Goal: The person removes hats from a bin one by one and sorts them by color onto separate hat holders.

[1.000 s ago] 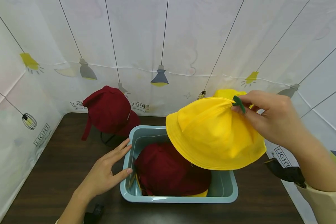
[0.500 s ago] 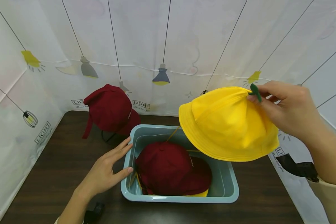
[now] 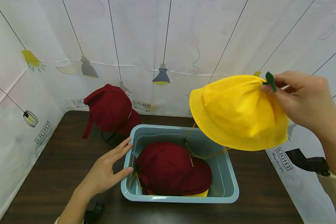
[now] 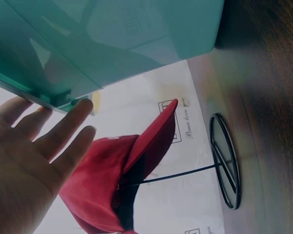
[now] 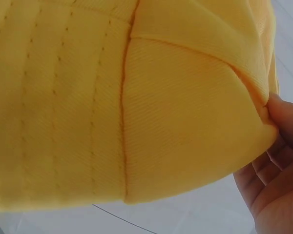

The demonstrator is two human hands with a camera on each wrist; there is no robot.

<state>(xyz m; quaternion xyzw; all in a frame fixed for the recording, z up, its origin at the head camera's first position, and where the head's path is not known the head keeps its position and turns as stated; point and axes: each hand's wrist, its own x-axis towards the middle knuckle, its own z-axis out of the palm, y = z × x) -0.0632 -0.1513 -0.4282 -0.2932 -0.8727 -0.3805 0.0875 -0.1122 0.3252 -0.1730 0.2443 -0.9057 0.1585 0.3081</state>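
Observation:
My right hand [image 3: 305,96] pinches a yellow bucket hat [image 3: 238,115] at its crown, beside a green leaf-shaped sprout [image 3: 270,81]. Brim tilted down to the left, the hat hangs above the back right of a blue-grey plastic bin [image 3: 179,199]. A thin yellow chin cord [image 3: 204,156] dangles from it into the bin. In the right wrist view, yellow cloth [image 5: 185,107] fills most of the picture. My left hand [image 3: 105,171] rests with extended fingers on the bin's left rim. Inside the bin lies a dark red baseball cap [image 3: 163,168], with yellow fabric [image 3: 198,193] showing under it.
Behind the bin's left side, another red cap [image 3: 109,107] sits on a stand; its black wire base [image 4: 224,161] shows in the left wrist view. The dark wooden table [image 3: 58,168] backs onto a white curtain [image 3: 134,37] printed with lamps.
My right hand has lifted the yellow bucket hat up and to the right, uncovering more of the bin and its red cap. The chin cord has come into view. My left hand stays on the rim.

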